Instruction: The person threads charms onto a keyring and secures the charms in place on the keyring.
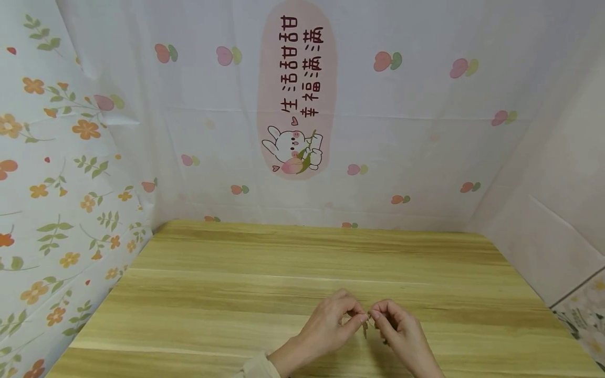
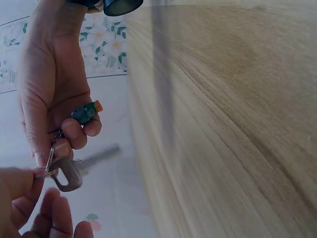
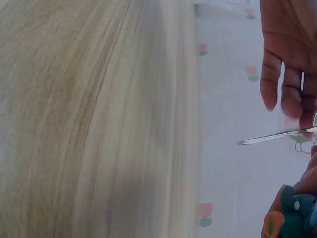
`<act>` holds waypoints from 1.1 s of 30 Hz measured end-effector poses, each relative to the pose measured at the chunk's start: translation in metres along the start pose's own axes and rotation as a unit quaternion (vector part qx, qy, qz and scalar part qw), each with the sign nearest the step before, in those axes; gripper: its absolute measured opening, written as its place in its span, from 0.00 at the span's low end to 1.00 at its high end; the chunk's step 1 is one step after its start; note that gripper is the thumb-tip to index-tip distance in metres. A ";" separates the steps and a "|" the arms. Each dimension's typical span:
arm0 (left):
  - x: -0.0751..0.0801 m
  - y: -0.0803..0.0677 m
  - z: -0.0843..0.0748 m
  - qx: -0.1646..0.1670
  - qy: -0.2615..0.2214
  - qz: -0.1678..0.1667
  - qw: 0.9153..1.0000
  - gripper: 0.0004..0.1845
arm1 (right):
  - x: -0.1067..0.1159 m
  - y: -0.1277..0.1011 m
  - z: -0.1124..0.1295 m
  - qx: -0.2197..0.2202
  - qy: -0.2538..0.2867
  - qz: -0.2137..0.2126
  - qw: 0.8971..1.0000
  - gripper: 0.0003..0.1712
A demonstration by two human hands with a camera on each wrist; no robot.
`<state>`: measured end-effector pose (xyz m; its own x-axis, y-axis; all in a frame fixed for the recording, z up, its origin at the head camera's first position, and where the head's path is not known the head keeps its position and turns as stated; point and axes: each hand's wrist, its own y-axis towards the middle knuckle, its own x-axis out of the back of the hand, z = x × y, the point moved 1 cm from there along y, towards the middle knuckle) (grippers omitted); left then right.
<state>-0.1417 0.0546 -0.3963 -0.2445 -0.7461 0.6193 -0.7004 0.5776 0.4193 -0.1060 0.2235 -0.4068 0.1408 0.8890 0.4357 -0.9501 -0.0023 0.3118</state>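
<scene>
Head view: key (image 1: 365,328) (dangling) pinched between both hands (image 1: 364,317).

over the near edge of the wooden table (image 1: 283,273), the left hand (image 1: 331,328) and right hand (image 1: 399,328) meet fingertip to fingertip, pinching a small key (image 1: 365,328) that hangs between them, before a fruit-printed backdrop (image 1: 425,131).

Wooden table (image 1: 264,273), pale yellow-green grain running left to right. Printed cloth walls meet its far, left and right edges. Two hands hover over near edge, right of centre; whether they touch the top cannot be told.
</scene>
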 end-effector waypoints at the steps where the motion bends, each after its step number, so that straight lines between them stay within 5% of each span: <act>1: 0.000 0.000 0.000 0.004 -0.014 -0.002 1.000 0.07 | 0.000 0.000 0.000 0.003 0.004 0.004 1.000 0.05; 5: 0.001 -0.001 0.004 0.021 -0.065 0.007 0.998 0.08 | 0.002 0.002 -0.003 0.004 0.025 0.065 0.998 0.05; 10: 0.001 -0.002 0.009 0.051 -0.115 0.044 0.991 0.08 | 0.007 0.003 -0.010 0.002 0.071 0.176 0.982 0.10; 14: 0.001 -0.004 0.014 0.093 -0.150 0.073 0.982 0.07 | 0.007 0.002 -0.014 0.028 0.092 0.214 0.972 0.09; 24: 0.006 -0.016 0.037 0.239 -0.284 0.063 0.926 0.07 | 0.001 0.004 -0.019 0.002 0.041 0.217 0.975 0.09; 28: 0.011 -0.022 0.045 0.257 -0.269 0.065 0.926 0.06 | -0.003 0.005 -0.022 0.027 -0.001 0.206 0.978 0.06; 33: 0.017 -0.030 0.051 0.233 -0.198 0.085 0.949 0.04 | -0.007 0.005 -0.026 0.049 -0.025 0.228 0.972 0.05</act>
<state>-0.1593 0.0078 -0.4318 -0.5477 -0.7748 0.3158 -0.8263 0.5601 -0.0591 -0.1190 0.2293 -0.4306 -0.2729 0.7614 0.5880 -0.8863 -0.4368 0.1543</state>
